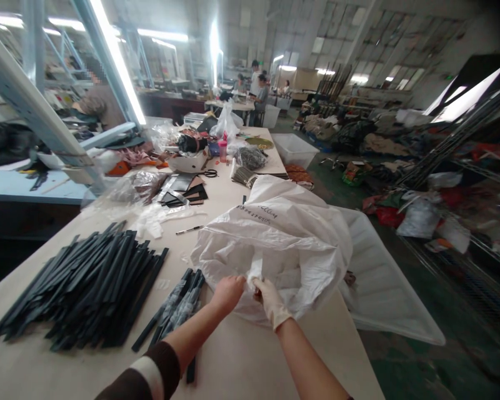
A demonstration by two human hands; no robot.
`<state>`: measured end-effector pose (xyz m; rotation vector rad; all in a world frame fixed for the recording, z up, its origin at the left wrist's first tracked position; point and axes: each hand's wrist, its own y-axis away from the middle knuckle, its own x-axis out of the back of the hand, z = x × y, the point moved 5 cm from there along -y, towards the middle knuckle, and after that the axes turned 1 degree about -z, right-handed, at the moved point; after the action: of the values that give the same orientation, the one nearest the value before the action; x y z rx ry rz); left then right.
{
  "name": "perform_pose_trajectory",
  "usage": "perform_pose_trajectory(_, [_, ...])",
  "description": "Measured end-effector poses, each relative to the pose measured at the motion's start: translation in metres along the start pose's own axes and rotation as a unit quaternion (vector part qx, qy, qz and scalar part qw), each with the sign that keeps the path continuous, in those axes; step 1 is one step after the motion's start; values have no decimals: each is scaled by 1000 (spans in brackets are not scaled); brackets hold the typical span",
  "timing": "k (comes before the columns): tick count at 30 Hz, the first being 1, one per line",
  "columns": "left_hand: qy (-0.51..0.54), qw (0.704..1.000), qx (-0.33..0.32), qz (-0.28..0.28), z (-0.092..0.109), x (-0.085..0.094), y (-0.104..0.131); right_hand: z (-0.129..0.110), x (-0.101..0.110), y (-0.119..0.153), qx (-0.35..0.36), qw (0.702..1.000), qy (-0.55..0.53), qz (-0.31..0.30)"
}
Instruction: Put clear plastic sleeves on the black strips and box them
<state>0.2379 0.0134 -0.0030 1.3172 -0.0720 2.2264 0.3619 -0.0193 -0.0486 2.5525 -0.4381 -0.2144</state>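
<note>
A large white plastic bag (316, 233) with dark handwriting lies puffed up at the table's right side. My left hand (229, 293), bare, is closed on the bag's near part. Right beside it, my right hand (271, 303) wears a pale glove and is also closed on the bag; the fingertips of both hands are partly hidden. Left of my hands lie dark strips bundled in clear plastic (179, 305). Further left is a big pile of loose dark strips (95, 283). A pen (189, 230) lies beyond the bundles.
A translucent bin (383, 278) stands against the table's right edge. Scissors (209, 173), dark flat pieces (185, 189), a pink bottle (222, 150) and plastic wrap lie further up the table (250, 361). A blue metal frame (45, 105) rises at left. Several people are in the background.
</note>
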Motion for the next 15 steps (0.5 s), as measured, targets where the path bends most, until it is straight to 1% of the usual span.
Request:
perform_pose_trajectory(2, [8, 1000, 23, 10, 0, 2, 0, -3, 12, -1, 1, 999, -40, 14])
perform_pose_trajectory(5, [49, 996, 65, 35, -4, 15, 1, -13, 31, -7, 1, 996, -82, 45])
perform_pose_trajectory(8, [134, 984, 108, 36, -8, 32, 2, -29, 52, -7, 20, 993, -96, 66])
perform_pose_trajectory(10, [211, 969, 125, 24, -7, 40, 7, -41, 66, -2, 39, 992, -90, 79])
perform_pose_trajectory(11, [249, 960, 129, 18, -5, 44, 11, -47, 72, 3, 52, 991, -85, 87])
perform_pose_trajectory(13, [319, 939, 130, 7, 1, 50, 20, -59, 80, 17, 106, 987, -64, 102])
perform_pose_trajectory(14, [349, 928, 129, 2, 5, 53, 26, -64, 79, 26, 139, 984, -50, 97])
perform_pose_trajectory(15, [374, 919, 127, -2, 9, 55, 32, -68, 74, 37, 167, 982, -36, 77])
